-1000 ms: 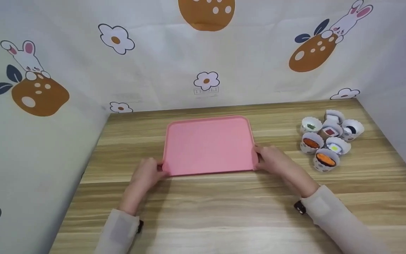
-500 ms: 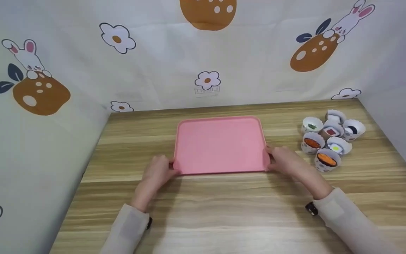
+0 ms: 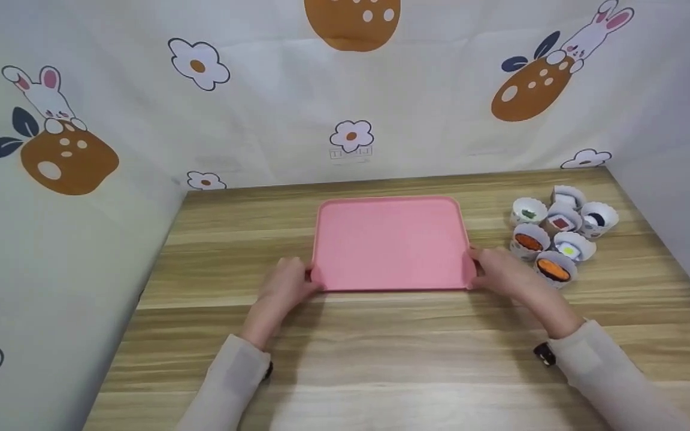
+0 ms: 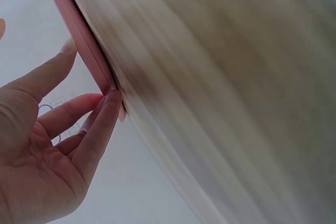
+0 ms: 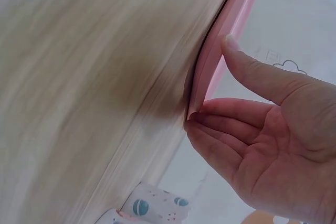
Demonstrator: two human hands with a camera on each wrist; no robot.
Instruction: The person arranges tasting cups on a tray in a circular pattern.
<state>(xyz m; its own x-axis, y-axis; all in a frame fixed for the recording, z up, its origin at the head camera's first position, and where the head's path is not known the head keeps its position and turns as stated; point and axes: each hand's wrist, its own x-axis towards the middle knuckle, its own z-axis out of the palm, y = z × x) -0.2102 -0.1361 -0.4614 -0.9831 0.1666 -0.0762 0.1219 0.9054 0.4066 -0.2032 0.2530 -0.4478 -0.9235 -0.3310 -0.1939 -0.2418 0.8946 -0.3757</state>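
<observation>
A pink rectangular tray (image 3: pixel 390 242) lies on the wooden tabletop, a little right of the middle in the head view. My left hand (image 3: pixel 288 282) grips its near left corner; the left wrist view shows the thumb on one edge and the fingertips round the corner. At the near right corner my right hand (image 3: pixel 504 274) holds the tray the same way, thumb along the near edge and fingers at the side. In the right wrist view the tray's rim (image 5: pixel 223 40) runs up from the fingertips. Nothing lies on the tray.
Several paper cups with small toy-like food pieces cluster at the right, among them a cup with an orange piece (image 3: pixel 554 270), close to my right hand. A printed cloth (image 3: pixel 273 120) hangs behind the table (image 3: pixel 381 359) and along its sides.
Both hands have shifted the tray to the right along the tabletop, nearer the cups. Their hold on its near corners stays the same. The cups have not moved.
</observation>
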